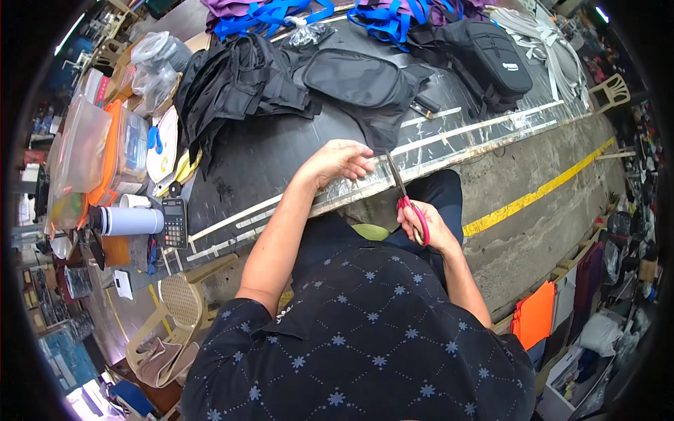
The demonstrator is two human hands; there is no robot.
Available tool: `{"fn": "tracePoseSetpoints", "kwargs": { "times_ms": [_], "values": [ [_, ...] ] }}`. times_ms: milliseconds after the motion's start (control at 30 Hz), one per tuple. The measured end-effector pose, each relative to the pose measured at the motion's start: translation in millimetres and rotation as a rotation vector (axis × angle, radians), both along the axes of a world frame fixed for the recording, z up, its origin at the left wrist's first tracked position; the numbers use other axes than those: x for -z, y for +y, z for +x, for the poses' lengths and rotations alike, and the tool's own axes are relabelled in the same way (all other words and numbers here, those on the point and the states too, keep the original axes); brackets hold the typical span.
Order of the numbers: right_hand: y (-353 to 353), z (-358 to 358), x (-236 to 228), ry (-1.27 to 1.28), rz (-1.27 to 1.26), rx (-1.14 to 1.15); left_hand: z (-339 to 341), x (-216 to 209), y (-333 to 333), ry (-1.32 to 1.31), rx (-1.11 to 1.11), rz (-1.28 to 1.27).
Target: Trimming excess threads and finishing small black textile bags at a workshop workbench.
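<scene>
Nearest my head feed: right hand (431, 228) grasping the pink-handled scissors (403, 202), fingers through and around the handles. The blades project from the hand, away from the body and slightly leftward, tips just over the table's (274, 165) near edge. Left hand (340, 164): over that same edge, fingers half-curled, just left of the blade tips; I cannot tell whether it pinches anything. Beyond both hands I note a black bag (354, 76), its narrow lower end pointing toward the scissors. Farther: a second black bag (500, 63) at right; blue straps (270, 17) at the far side.
</scene>
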State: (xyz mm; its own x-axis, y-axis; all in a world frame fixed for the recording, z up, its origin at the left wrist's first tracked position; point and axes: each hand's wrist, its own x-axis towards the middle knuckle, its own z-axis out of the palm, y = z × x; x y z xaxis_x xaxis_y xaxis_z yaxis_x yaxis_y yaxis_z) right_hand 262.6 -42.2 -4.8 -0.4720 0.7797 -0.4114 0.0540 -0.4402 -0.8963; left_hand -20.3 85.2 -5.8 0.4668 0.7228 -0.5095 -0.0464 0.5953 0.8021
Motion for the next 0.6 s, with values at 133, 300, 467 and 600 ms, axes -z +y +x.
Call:
{"fn": "tracePoseSetpoints", "kwargs": {
  "times_ms": [133,300,467,600],
  "values": [
    [8,-14,-6,0.066,0.041,-0.016,2,3,-5,0.126,-0.072,0.082],
    [9,-2,-6,-0.108,-0.045,0.032,25,-10,-12,0.570,-0.171,0.320],
    [5,8,-4,-0.120,-0.066,0.088,38,-4,-17,1.030,-0.159,0.690],
    [6,11,-1,-0.138,-0.018,0.061,35,0,-17,0.909,-0.166,0.696]
  ]
}}
